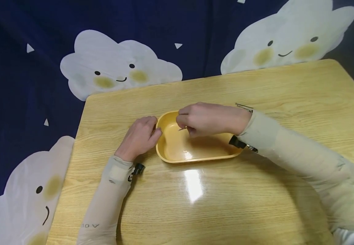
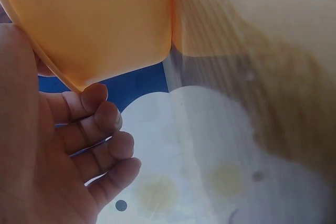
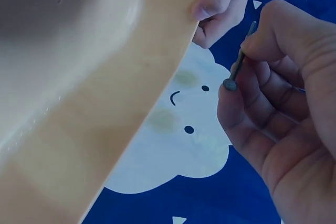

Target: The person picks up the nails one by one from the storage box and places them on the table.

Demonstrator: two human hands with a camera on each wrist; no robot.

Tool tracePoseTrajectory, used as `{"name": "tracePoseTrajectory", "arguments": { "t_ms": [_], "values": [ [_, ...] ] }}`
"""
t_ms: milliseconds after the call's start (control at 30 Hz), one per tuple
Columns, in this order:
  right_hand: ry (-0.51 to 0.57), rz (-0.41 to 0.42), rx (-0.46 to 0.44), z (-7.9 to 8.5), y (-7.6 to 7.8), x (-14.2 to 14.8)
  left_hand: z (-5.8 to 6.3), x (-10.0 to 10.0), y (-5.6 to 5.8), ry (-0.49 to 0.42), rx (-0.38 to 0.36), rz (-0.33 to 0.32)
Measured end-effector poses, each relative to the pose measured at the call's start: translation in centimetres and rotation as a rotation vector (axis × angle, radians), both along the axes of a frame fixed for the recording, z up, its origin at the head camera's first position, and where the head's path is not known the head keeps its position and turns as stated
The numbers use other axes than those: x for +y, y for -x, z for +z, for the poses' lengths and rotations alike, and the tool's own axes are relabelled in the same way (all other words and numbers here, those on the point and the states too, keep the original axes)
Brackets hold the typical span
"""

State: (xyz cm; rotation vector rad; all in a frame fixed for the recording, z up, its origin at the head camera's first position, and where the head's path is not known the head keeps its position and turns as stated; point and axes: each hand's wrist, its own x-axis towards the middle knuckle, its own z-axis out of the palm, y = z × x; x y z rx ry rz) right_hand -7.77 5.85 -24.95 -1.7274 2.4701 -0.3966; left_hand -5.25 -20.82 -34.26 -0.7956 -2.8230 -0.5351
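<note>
A yellow plastic basin (image 1: 174,148) with rounded corners sits on the wooden table. At its left end my left hand (image 1: 139,136) grips the rim, thumb on the inner side and fingers outside. In the left wrist view, the fingertips (image 2: 107,115) curl below the basin's edge. Over the basin is my right hand (image 1: 209,118), pinching a metal nail (image 3: 241,59) between thumb and index finger. The nail's flat round head faces the camera in the right wrist view, and its shank slants up past the thumb. Part of the basin's far side is hidden behind the right hand.
Several thin nails (image 1: 243,106) lie on the table (image 1: 226,200) just beyond the right wrist. A dark blue curtain (image 1: 195,30) with smiling white clouds hangs behind the table's back edge and down its left side.
</note>
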Motion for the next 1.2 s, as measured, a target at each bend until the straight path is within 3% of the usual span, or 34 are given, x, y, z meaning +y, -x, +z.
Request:
{"name": "tracePoseTrajectory", "arguments": {
  "t_ms": [900, 1200],
  "values": [
    [0.17, -0.055, 0.051, 0.7, 0.1, 4.6, 0.1, 0.2, -0.1, -0.008, -0.024, 0.011],
    [0.212, -0.145, 0.059, 0.6, 0.1, 6.6, 0.1, 0.3, -0.2, -0.022, -0.025, 0.013]
  ]
}}
